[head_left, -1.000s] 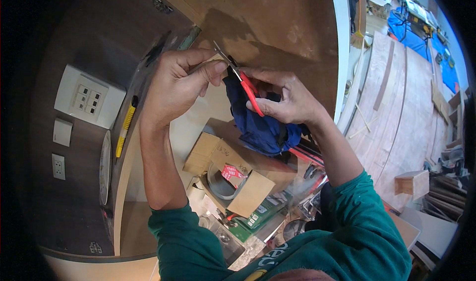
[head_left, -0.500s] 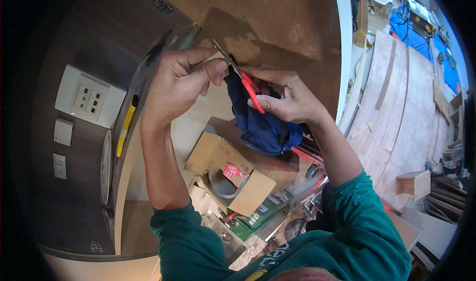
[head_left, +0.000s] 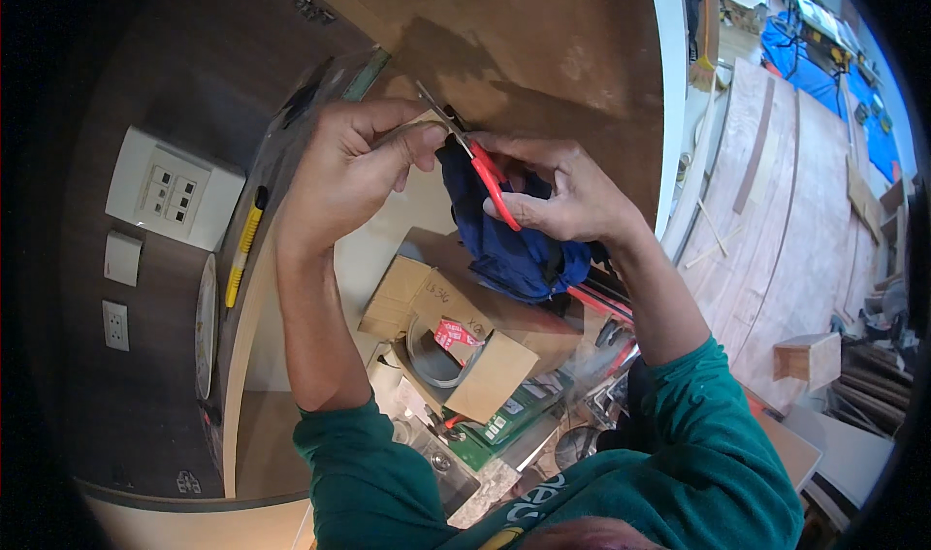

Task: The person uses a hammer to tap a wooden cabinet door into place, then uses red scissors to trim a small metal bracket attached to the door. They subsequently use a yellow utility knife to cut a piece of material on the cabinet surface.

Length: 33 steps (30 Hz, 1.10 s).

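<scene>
My right hand [head_left: 562, 191] is closed around the red handles of a pair of scissors [head_left: 492, 179]. Their metal blades point up and to the left, towards the fingers of my left hand [head_left: 354, 172]. Between its thumb and forefinger, the left hand pinches a small, thin tan piece [head_left: 427, 117], mostly hidden by the fingers. The blades lie against or right beside this piece; I cannot tell whether they are cutting into it. Below both hands is a dark blue cloth bag or bundle [head_left: 514, 249].
An open cardboard box [head_left: 499, 371] holding a grey roll stands below, beside a green package [head_left: 495, 429]. A yellow utility knife [head_left: 244, 249] lies on the left panel, near a white switch plate [head_left: 175, 186]. Wooden boards [head_left: 776, 230] cover the right side.
Both hands stay in nearly the same place. The scissors' red handles have shifted very slightly downward, and the view has tilted a little.
</scene>
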Each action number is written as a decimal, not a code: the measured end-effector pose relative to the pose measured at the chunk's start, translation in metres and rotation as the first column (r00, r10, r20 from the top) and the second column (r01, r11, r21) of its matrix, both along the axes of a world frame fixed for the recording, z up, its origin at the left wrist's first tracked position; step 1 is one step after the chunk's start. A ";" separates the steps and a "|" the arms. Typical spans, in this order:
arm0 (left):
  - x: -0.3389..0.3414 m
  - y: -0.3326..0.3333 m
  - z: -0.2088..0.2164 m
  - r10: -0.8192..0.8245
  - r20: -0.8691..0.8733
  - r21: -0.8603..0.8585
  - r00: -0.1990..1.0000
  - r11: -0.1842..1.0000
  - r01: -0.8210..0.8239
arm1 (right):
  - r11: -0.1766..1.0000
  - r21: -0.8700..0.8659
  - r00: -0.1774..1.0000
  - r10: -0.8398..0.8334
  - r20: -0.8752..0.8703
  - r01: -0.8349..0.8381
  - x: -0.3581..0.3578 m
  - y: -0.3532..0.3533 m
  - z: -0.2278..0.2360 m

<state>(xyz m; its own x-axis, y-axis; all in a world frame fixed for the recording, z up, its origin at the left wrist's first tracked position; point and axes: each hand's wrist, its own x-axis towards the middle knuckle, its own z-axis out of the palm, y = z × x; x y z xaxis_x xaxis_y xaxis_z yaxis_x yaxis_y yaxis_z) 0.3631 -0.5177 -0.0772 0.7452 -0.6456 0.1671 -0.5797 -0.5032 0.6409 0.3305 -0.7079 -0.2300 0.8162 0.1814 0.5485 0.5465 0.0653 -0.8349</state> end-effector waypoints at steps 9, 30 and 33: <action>-0.006 -0.004 0.003 0.035 -0.001 0.039 0.999 0.999 -0.035 | 0.997 0.072 0.998 0.021 0.066 -0.026 0.009 0.000 -0.004; 0.004 -0.002 0.002 -0.022 -0.042 -0.038 0.999 0.999 0.020 | 0.994 0.110 0.999 0.013 0.034 -0.017 0.009 0.001 -0.006; 0.005 -0.002 0.002 -0.036 -0.043 -0.058 0.998 0.998 0.033 | 0.991 0.134 0.999 0.021 0.044 -0.027 0.012 0.002 -0.007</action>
